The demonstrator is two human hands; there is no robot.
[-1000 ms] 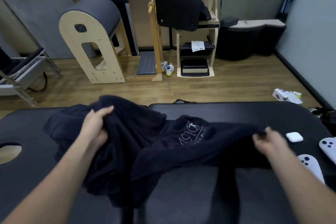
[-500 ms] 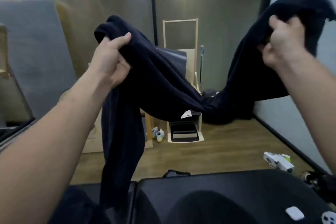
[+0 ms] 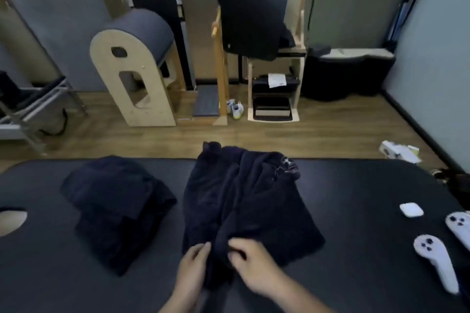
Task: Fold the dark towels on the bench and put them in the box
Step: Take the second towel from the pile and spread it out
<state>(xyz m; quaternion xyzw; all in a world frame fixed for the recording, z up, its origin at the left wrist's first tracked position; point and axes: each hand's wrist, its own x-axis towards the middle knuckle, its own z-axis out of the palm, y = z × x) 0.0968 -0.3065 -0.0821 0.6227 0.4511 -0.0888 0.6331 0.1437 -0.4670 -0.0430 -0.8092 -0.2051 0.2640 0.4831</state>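
Two dark towels lie on the black bench. The rumpled towel stretches from the bench's far edge down toward bottom centre of the frame, with a pale emblem near its upper right corner. The left hand and right hand sit side by side there, fingers curled into its near edge, gripping the cloth. The second towel is heaped at centre left, apart. A white case and two white controllers rest at lower right.
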